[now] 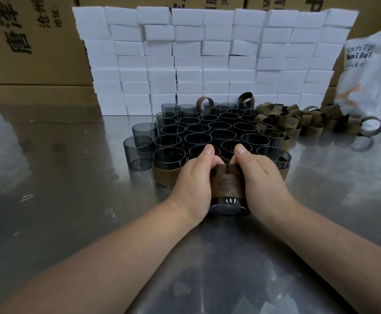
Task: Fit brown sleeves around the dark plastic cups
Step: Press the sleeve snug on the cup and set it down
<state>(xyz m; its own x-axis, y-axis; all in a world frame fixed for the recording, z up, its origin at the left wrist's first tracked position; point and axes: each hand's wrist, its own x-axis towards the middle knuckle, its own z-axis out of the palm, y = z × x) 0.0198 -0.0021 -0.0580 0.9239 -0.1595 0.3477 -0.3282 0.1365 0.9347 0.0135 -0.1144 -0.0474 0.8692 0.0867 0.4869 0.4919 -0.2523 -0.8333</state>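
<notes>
A dark plastic cup [228, 203] lies tilted with its base toward me, held between both hands above the table. A brown sleeve [226, 183] wraps its middle. My left hand [195, 177] grips its left side and my right hand [258, 177] its right side, both thumbs pointing away over the sleeve's far edge. Behind stands a cluster of several dark cups [209, 130]; the front ones, such as the sleeved cup [168, 165], wear brown bands. A heap of loose brown sleeves [298, 120] lies to the right of the cluster.
A wall of stacked white boxes [207, 60] rises behind the cups. Cardboard cartons [33, 41] stand at the back left, a white printed bag [370, 75] at the right. The shiny metal table [60, 200] reflects everything.
</notes>
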